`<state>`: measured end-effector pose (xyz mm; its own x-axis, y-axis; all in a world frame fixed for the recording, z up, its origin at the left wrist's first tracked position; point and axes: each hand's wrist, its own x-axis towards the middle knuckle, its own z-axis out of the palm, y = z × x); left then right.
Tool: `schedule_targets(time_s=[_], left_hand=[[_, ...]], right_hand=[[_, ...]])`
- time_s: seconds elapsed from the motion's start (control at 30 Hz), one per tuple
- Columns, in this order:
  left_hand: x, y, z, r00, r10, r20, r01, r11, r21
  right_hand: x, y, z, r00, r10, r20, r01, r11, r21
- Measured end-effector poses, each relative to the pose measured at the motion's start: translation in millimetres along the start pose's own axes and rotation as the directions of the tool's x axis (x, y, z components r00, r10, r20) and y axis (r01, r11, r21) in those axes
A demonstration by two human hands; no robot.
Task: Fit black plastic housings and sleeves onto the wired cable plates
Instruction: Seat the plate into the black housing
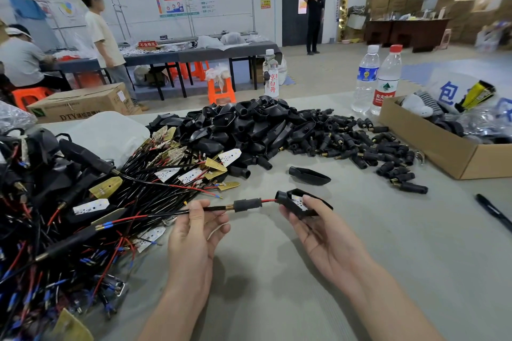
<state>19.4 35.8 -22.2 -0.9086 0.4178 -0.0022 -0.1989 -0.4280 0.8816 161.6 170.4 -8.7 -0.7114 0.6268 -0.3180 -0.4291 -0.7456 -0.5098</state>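
My right hand (318,230) grips a black plastic housing (291,203) with a white plate seated inside it. A red and black wire runs left from the housing through a black sleeve (247,204) with a brass end. My left hand (194,235) pinches that cable just left of the sleeve. Behind lies a heap of black housings (243,124); to its right, several loose black sleeves (368,147). A tangle of wired cable plates (83,202) fills the left of the table. One single housing (309,175) lies apart, above my right hand.
A cardboard box (443,152) of bagged parts stands at the right edge. Three water bottles (386,80) stand behind the piles. A black pen (493,210) lies at the far right. A white bag (108,133) sits back left. People work at tables beyond.
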Motion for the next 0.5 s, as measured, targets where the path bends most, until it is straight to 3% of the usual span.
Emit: schedule_targets(time_s=[0.27, 0.5], left_hand=[[-5.3, -0.7, 5.8, 0.999, -0.038, 0.036, 0.038, 0.999, -0.005], [-10.4, -2.4, 12.1, 0.965, -0.161, 0.209, 0.184, 0.978, -0.095]], right_hand=[[-1.5, 5.6, 2.4, 0.992, 0.094, 0.09, -0.102, 0.991, 0.085], [-0.8, 12.1, 7.5, 0.987, 0.087, 0.139, -0.097, 0.993, 0.064]])
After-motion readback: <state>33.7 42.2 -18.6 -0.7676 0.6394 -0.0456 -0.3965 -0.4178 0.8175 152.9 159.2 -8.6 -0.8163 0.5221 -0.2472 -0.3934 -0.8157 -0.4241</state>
